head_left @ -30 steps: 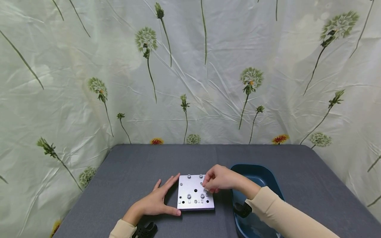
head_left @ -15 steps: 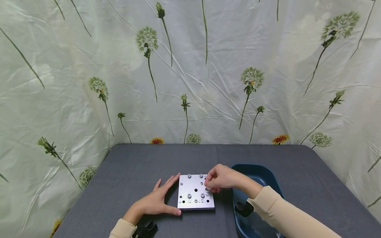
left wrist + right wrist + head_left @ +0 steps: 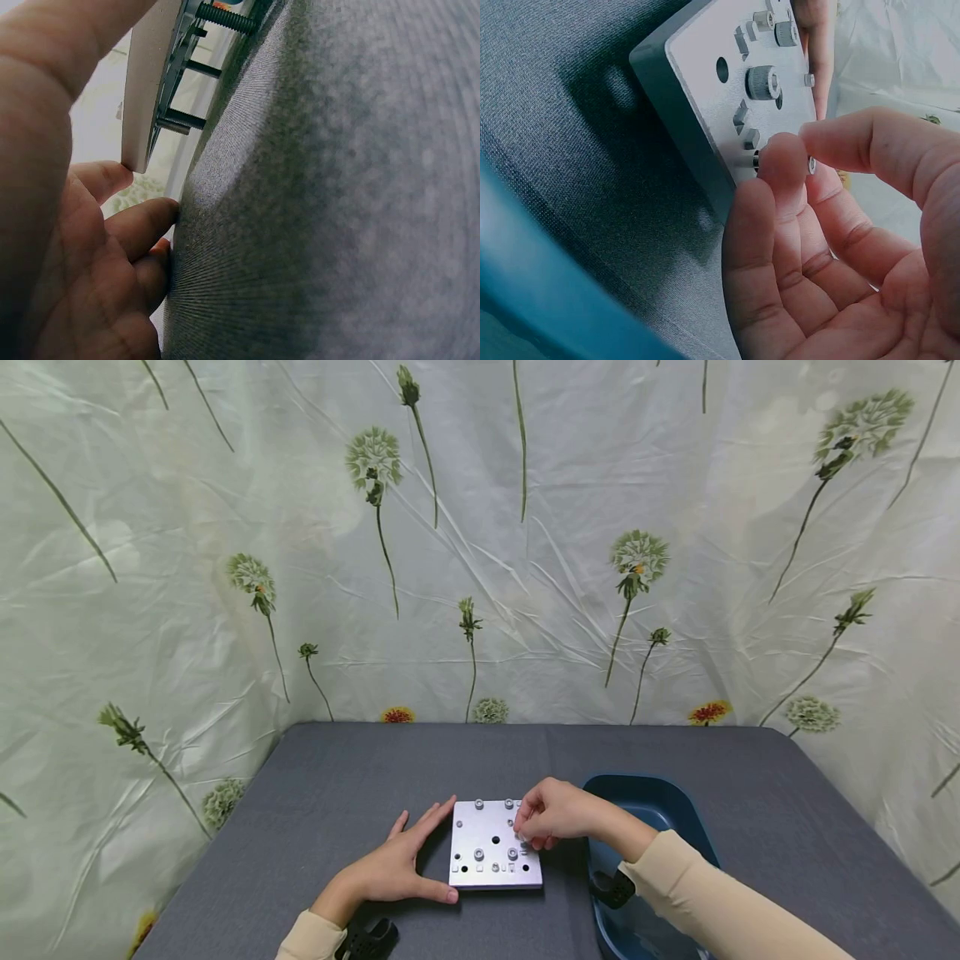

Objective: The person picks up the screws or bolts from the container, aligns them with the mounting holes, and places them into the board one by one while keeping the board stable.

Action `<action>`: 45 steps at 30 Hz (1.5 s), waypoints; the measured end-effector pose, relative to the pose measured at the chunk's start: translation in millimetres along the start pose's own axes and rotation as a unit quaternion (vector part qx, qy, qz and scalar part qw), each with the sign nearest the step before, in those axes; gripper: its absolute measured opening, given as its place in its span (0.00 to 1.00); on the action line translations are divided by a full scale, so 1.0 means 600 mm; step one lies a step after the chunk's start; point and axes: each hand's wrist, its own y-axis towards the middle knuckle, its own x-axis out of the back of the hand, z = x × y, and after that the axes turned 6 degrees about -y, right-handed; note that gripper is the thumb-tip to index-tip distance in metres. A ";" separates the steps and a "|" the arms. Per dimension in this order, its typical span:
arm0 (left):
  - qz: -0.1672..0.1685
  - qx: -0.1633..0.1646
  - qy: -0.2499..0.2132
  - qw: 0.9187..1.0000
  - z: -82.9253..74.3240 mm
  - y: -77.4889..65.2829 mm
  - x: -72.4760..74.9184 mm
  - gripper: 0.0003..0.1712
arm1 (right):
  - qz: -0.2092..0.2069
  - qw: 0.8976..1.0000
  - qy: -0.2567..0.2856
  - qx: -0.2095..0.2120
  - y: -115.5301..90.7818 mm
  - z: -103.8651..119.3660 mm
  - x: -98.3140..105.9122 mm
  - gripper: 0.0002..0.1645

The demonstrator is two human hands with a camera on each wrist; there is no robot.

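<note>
In the lower middle of the head view we see the metal plate point(image 3: 480, 832) on the tabletop point(image 3: 390, 768). Our main worry is the right-hand grip point(image 3: 557, 812): its thumb and forefinger pinch what we judge to be a small screw point(image 3: 757, 160), mostly hidden by the fingertips. With so little showing, we could miss the hole or seat it crooked, and a slip would send it rolling. The fingers also work close to the large bolts point(image 3: 512, 854), so we might knock one askew if it stands loose. The left-hand grip point(image 3: 393, 867) is spread, its thumb and forefinger touching the plate's left corners; if that touch eases, the plate could slide or rock, since bolt ends point(image 3: 186, 118) jut out beneath it. The right sleeve point(image 3: 705, 893) crosses the blue bin point(image 3: 686, 802) at lower right and might bump it.

Counting, we find one plate, one bin, two grips and two black wrist straps point(image 3: 367, 941). The head view shows four large bolts, three smaller screws point(image 3: 460, 824) and four dark holes point(image 3: 527, 867); more may hide behind the right fingers. At least five bolt ends show below.
</note>
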 end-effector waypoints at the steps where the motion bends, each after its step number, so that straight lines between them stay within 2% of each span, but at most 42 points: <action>1: 0.000 0.000 0.000 1.000 0.000 0.000 0.000 0.73 | 0.001 1.000 0.002 0.000 0.000 -0.001 0.000 0.03; 32: -0.003 0.005 -0.002 1.000 -0.003 -0.001 -0.001 0.74 | -0.006 1.000 -0.022 -0.020 0.005 0.000 -0.003 0.06; 45: -0.003 0.005 0.000 1.000 -0.003 -0.001 -0.001 0.74 | -0.026 0.999 -0.006 -0.036 -0.007 0.004 0.018 0.07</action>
